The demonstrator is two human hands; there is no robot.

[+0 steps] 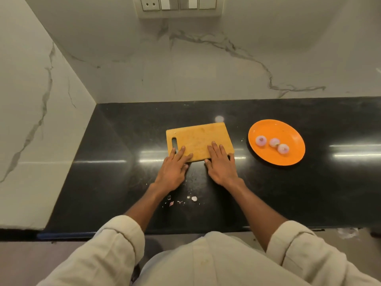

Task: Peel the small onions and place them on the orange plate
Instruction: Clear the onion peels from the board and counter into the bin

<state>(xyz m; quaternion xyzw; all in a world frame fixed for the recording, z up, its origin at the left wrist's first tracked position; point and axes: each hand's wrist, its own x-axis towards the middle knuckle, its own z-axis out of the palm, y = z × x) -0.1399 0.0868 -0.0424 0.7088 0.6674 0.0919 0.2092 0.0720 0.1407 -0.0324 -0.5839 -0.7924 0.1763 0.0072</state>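
The left hand (175, 166) lies flat with its fingers spread and straight, the fingertips resting on the near edge of the wooden cutting board (198, 139), close to the handle slot. The right hand (221, 164) lies the same way just beside it, fingers straight and pressed on the board's near right part, the thumb on the counter; neither hand pinches or holds anything. Three peeled small onions (274, 142) sit in a row on the orange plate (288, 129), which stands to the right of the board and apart from it. No unpeeled onion shows anywhere, so the peeling looks finished and the step in hand seems to be steadying or shifting the board. To do that well, both palms should press evenly so the board slides straight on the glossy top without swinging toward the plate, and the peel scraps (181, 200) lying near the counter's front edge, between the forearms, should be gathered rather than brushed off

The black stone counter (115, 145) is polished and throws back strips of ceiling light, so a board could skate on it. White marble with grey veins covers the left wall and the back wall (226, 69), meeting in a corner at the left. A switch panel (178, 4) with a socket is set high in the back wall
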